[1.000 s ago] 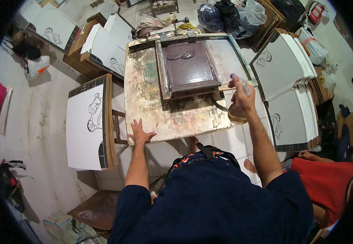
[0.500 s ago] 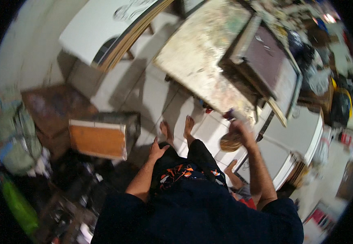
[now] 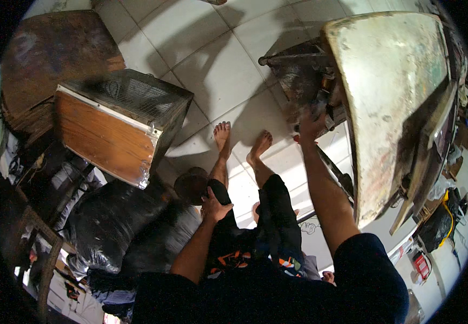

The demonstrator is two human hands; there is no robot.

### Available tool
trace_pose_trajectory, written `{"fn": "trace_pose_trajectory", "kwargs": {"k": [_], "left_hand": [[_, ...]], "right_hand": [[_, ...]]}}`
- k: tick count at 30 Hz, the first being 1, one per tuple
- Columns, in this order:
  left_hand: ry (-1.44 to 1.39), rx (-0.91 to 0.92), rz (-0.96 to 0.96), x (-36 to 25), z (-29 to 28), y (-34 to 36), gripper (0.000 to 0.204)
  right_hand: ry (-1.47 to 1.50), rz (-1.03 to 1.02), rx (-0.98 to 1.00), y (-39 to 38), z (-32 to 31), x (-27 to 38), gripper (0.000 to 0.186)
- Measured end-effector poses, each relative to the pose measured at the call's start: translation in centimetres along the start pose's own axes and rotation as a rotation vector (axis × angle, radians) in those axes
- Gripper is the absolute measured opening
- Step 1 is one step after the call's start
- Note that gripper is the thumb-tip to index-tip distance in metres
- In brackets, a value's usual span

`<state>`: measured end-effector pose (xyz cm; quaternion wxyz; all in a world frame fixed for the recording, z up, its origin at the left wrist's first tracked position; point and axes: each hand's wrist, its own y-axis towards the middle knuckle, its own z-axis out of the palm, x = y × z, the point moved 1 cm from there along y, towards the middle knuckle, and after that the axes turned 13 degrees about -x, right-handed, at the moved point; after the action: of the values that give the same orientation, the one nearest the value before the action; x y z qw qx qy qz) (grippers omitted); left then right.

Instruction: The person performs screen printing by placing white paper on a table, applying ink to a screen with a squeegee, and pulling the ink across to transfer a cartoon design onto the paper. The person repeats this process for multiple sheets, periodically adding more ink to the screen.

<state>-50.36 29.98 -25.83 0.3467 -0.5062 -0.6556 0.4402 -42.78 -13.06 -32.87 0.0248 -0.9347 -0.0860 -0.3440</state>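
Observation:
My left hand [image 3: 215, 207] rests on my left knee with its fingers apart and holds nothing. My right arm stretches forward along the left side of a paint-stained table [image 3: 393, 70]. In the shadow beside and below the tabletop edge, my right hand [image 3: 312, 127] is among dark objects on a low support [image 3: 304, 75]. A dark upright piece, perhaps a bottle or tool [image 3: 328, 83], stands close to its fingers. Shadow and blur hide whether those fingers grip anything.
A box with an orange-brown wooden side [image 3: 104, 143] and mesh top stands at left, before a worn brown board [image 3: 56, 59]. Black plastic bags [image 3: 115, 221] lie nearer. A wooden frame [image 3: 425, 156] leans on the table. Grey cloth [image 3: 310, 265] of another person shows at my right.
The view has swung so that the table now sits farther right. My right hand, earlier by the table's near corner with a blurred dark thing, has moved forward beside the low support.

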Motion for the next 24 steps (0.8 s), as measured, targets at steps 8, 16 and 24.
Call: {"fn": "trace_pose_trajectory", "kwargs": {"k": [8,16,24], "left_hand": [[-0.119,-0.217,0.135,0.8,-0.2,1.8,0.125],[-0.112,-0.200,0.139,0.9,-2.1,3.0,0.118],[0.040,-0.272,0.630,-3.4,-6.1,0.3,0.077]], "right_hand": [[-0.132,0.143,-0.211,16.4,9.8,-11.4,0.064],[-0.301,0.015,-0.099,13.1,9.7,-8.2,0.049],[0.046,-0.286,1.121,-15.9,-13.7,13.1,0.036]]}}
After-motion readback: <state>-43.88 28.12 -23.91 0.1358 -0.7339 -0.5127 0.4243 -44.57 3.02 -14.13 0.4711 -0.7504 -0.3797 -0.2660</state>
